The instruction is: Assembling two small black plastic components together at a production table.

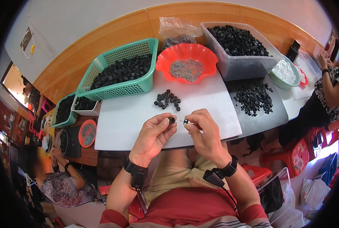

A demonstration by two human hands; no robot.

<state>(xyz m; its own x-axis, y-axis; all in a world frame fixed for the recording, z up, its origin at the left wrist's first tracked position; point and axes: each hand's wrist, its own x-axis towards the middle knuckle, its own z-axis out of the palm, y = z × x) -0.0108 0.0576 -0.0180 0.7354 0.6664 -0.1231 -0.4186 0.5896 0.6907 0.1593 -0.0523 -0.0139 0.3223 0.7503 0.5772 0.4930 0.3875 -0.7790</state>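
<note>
Over the front edge of the white table, my left hand (153, 133) pinches a small round black plastic cap (171, 120) between thumb and fingers. Facing it, a short gap away, my right hand (207, 133) is closed on a small black plastic piece (185, 121). A thin metal pin (181, 121) sticks out from that piece toward the cap. Just beyond my hands lies a loose group of small black parts (167, 99). Behind them, a red scalloped bowl (162, 65) holds many thin metal pins (186, 70).
A green basket (118, 91) of black parts stands at the back left, a clear plastic tub (237, 64) of black pieces at the back right. More black parts (254, 99) lie on a grey board. Co-workers sit left (68, 188) and right (334, 85); a red stool (291, 157) stands right.
</note>
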